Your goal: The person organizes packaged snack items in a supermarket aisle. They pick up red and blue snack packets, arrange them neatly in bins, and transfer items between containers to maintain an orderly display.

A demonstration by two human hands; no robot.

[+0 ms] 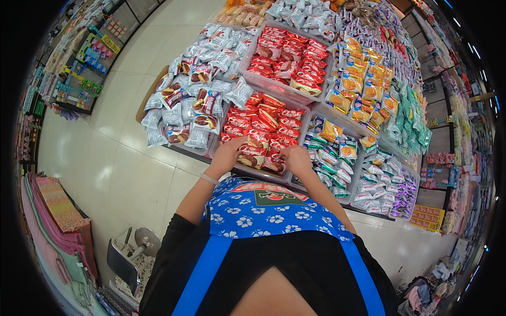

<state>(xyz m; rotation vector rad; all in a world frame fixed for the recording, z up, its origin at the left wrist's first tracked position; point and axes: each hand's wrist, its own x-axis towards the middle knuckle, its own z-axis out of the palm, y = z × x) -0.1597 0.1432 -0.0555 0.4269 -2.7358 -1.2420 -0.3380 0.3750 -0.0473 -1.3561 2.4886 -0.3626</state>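
Before me a clear plastic bin (297,103) holds rows of red Chocopal snack packets (261,123). My left hand (228,157) has its fingers at the left edge of a red-and-cream front packet (251,156), which shows a chocolate-coated cake. At the bin's right front, my right hand (296,159) is curled, its fingertips on the edge of another red packet (273,162). The undersides of both hands and some fingertips are hidden.
Left of this bin is a heap of silvery cake packets (182,112). A second bin of red packets (290,59) stands behind. To the right are bins of green-and-white packets (330,162) and orange-pictured packets (357,81). A stool (128,262) stands on the tiled floor (138,173) behind me at left.
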